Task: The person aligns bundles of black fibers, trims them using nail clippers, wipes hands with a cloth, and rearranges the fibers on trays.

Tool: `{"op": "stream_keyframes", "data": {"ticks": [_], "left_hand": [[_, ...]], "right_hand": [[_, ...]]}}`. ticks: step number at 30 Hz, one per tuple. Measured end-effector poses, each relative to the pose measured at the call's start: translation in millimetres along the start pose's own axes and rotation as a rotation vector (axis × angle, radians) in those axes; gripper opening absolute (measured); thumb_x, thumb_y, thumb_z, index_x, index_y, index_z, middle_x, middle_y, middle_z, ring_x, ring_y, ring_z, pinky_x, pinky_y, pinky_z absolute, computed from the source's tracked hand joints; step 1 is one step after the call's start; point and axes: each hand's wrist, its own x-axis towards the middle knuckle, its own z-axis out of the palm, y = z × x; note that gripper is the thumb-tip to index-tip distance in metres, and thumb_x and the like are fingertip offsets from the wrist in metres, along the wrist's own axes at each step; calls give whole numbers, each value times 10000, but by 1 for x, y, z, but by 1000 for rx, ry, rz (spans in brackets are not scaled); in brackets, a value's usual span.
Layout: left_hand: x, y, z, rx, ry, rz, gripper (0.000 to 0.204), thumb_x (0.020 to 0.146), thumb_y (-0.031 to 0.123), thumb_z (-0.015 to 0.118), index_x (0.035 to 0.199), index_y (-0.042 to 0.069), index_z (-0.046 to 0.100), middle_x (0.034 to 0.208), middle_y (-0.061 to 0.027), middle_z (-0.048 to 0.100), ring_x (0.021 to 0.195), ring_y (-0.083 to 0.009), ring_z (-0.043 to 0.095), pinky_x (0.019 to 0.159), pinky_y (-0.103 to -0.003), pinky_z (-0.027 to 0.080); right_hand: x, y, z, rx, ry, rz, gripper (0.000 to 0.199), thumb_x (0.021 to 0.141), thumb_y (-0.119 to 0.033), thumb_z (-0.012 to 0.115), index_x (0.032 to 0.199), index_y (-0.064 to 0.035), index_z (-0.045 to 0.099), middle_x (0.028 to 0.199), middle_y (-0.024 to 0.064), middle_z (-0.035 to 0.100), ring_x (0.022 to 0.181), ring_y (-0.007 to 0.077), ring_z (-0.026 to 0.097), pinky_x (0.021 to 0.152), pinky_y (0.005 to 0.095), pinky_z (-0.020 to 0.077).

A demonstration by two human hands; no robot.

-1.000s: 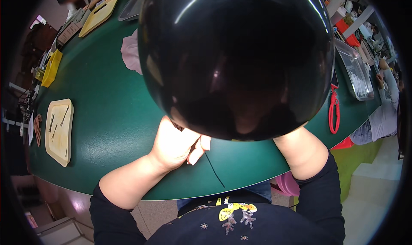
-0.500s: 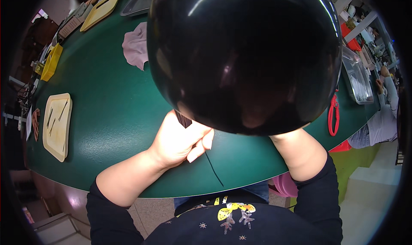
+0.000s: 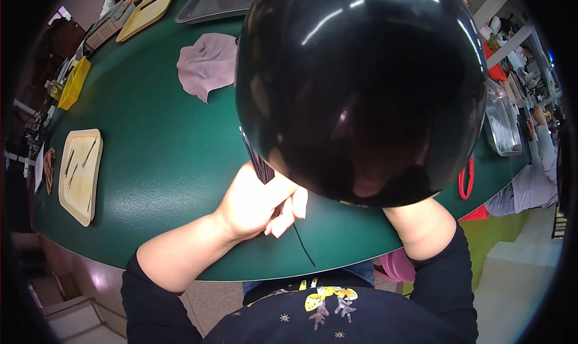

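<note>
With my left hand (image 3: 250,202) gripping thin dark wires (image 3: 263,172) over the near side of the desk (image 3: 355,241), I'd best hold them snug and unbent, minding the loose strand (image 3: 304,246), while the black dome (image 3: 361,97) hides whether my right hand is closed.

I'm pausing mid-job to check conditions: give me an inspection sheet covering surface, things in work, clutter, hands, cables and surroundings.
Surface: green tabletop, with a patchy sheen.
Things in work: bundle of thin dark strands; a single strand shows below the left hand. A large black dome blocks much of the view.
Clutter: cream tray holding thin dark pieces, pink cloth, yellow bin, red loop.
Hands: left closed around the bundle; right hidden behind the dome, its forearm visible.
Cables: dark tangle beyond the left side, too unclear to identify.
Surroundings: another person at the right; pink container below the table edge.
</note>
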Motion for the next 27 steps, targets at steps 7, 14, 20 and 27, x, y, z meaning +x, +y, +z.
{"op": "stream_keyframes", "data": {"ticks": [7, 14, 20, 27], "left_hand": [[5, -11, 3, -15, -101, 126, 326, 870, 161, 359, 822, -99, 551, 654, -137, 581, 512, -140, 556, 468, -206, 445], [3, -1, 10, 97, -121, 32, 254, 866, 178, 411, 859, -31, 557, 595, -49, 535, 430, -47, 405, 423, -172, 332], [3, -9, 6, -56, 58, 123, 252, 825, 129, 467, 645, -29, 544, 515, -43, 485, 410, -58, 387, 396, -182, 296], [3, -9, 5, -204, 70, 26, 296, 813, 100, 460, 558, -31, 533, 443, -36, 446, 375, -65, 372, 373, -187, 274]], "right_hand": [[-3, -3, 5, -112, 9, -25, 170, 723, -1, 524, 894, 3, 519, 816, 95, 531, 721, 158, 508, 636, 262, 414], [-1, 1, 6, -157, 12, -38, 218, 726, -17, 538, 941, 0, 510, 875, 107, 525, 778, 175, 506, 683, 276, 413], [-2, 0, 10, -194, 17, -46, 260, 728, -31, 550, 982, -2, 502, 925, 117, 519, 828, 189, 505, 723, 289, 413], [-2, -3, 6, -246, 35, -66, 310, 731, -47, 565, 1030, -5, 492, 985, 129, 513, 885, 206, 503, 770, 303, 412]]}}
